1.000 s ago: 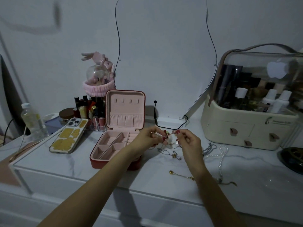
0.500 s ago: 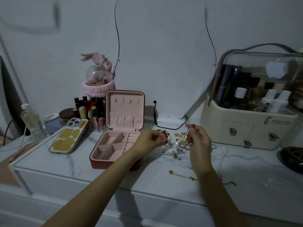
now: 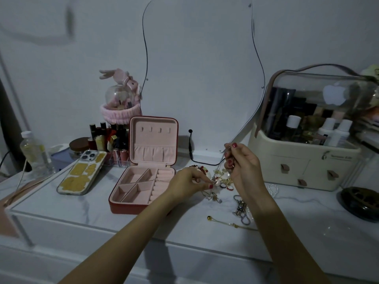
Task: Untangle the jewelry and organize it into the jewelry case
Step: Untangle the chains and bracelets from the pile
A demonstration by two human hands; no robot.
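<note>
Right hand (image 3: 242, 167) had risen since a second earlier, pinching a chain; left hand (image 3: 192, 181) pinched the tangle (image 3: 220, 180) down. Strand separating, I judged; jewelry case (image 3: 141, 181) unfilled.

- A home dressing corner, dimly lit: a white marble-look vanity top (image 3: 102, 203) against a plain wall.
- A wavy-edged mirror (image 3: 201, 78) stands behind.
- A lipstick rack (image 3: 110, 138) and a clear-lidded cosmetics organizer (image 3: 303, 160) hold makeup and bottles.
</note>
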